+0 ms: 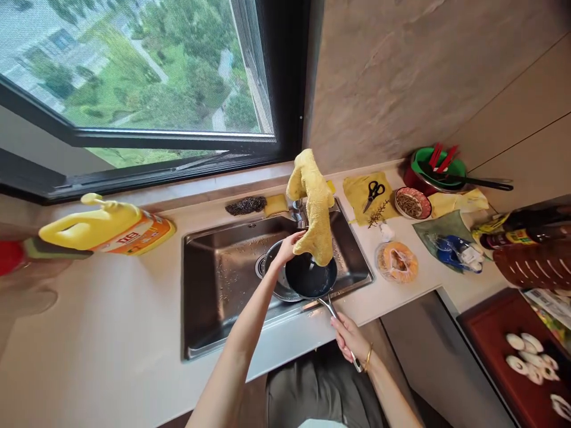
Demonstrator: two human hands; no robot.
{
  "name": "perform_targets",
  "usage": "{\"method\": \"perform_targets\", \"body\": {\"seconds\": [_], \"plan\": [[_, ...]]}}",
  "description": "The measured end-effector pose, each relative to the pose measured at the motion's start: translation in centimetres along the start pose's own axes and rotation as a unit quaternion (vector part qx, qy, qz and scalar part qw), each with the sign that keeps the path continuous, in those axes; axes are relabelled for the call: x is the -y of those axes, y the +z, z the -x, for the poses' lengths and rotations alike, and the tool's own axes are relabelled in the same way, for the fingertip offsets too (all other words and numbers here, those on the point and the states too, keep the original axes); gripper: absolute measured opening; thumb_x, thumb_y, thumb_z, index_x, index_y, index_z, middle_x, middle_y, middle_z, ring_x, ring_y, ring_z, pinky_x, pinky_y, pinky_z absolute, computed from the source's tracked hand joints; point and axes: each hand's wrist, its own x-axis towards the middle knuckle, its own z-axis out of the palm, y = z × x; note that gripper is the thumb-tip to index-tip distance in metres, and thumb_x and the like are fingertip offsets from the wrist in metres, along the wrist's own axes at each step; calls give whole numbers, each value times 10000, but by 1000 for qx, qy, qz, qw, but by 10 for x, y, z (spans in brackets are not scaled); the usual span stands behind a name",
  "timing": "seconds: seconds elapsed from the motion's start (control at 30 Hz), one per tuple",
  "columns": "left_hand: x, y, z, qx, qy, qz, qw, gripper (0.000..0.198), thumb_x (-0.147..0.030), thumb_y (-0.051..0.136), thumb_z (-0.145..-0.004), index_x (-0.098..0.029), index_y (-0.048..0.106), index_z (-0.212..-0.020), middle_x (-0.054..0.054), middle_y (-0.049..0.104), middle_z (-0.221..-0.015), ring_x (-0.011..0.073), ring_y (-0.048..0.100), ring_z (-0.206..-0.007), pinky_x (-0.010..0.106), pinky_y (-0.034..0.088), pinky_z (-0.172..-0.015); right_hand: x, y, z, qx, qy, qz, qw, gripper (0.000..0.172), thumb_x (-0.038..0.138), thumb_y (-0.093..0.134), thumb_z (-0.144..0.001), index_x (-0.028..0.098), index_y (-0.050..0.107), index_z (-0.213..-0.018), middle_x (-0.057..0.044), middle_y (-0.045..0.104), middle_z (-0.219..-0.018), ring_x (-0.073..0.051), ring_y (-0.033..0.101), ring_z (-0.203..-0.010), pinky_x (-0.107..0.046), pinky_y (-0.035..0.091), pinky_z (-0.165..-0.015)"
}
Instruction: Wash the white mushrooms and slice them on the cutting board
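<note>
Gripping the pan (311,278) handle, the right hand (348,336) steadies it while the left hand (288,246) pinches the cloth (316,208), wiping seemingly midway over the sink (214,285).

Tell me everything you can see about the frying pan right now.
The frying pan is small and round, with a dark, glossy inside and a slim silvery metal handle. It is held level over the front right part of the steel sink, above a second round vessel. The right hand grips the handle's end. The left hand reaches its far rim, holding the yellow cloth, whose lower end hangs against the pan. The inside looks empty.
</note>
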Motion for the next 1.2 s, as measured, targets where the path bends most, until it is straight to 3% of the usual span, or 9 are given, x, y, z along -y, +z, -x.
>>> {"method": "perform_targets", "body": {"seconds": [0.2, 0.37, 0.53, 0.9, 1.2], "plan": [[-2, -8, -9, 0, -77, -12, 997, 198, -192, 576, -721, -114, 688, -865, 55, 714, -874, 205, 633, -833, 296, 494, -764, -3, 6, 0, 2, -15, 4, 1000, 476, 682, 482, -752, 224, 373, -824, 154, 378, -412, -11, 250, -230, -112, 223, -242], [-8, -2, -14, 23, -28, -2, 999, 181, -171, 605, -712, -74, 667, -852, 77, 708, -840, 191, 623, -759, 277, 497, -690, -2, 16, 0, 8, -11, -4, 1000, 460, 663, 496, -752, 233, 364, -845, 157, 378, -413, -16, 254, -234, -112, 220, -243], [-8, 2, -9, 33, -4, -9, 999, 143, -163, 647, -689, -95, 644, -815, 75, 694, -845, 199, 610, -793, 295, 505, -717, -5, 21, 4, 10, -6, 5, 1000, 453, 608, 568, -719, 238, 356, -871, 172, 363, -385, -25, 244, -224, -117, 218, -229], [1, 8, 18, -79, -1, -16, 997, 196, -187, 493, -747, -139, 650, -853, 50, 693, -816, 200, 632, -845, 309, 512, -794, -14, 21, 4, 20, -32, 9, 999, 379, 543, 550, -731, 244, 345, -842, 170, 354, -369, -39, 264, -224, -125, 244, -220], [2, 0, 0, -77, -26, -41, 996, 136, -173, 553, -652, -142, 621, -766, 48, 681, -799, 201, 612, -809, 295, 521, -720, -23, 20, 2, -2, -12, 19, 1000, 266, 374, 544, -718, 244, 348, -842, 177, 360, -360, -45, 278, -218, -125, 246, -223]]}}
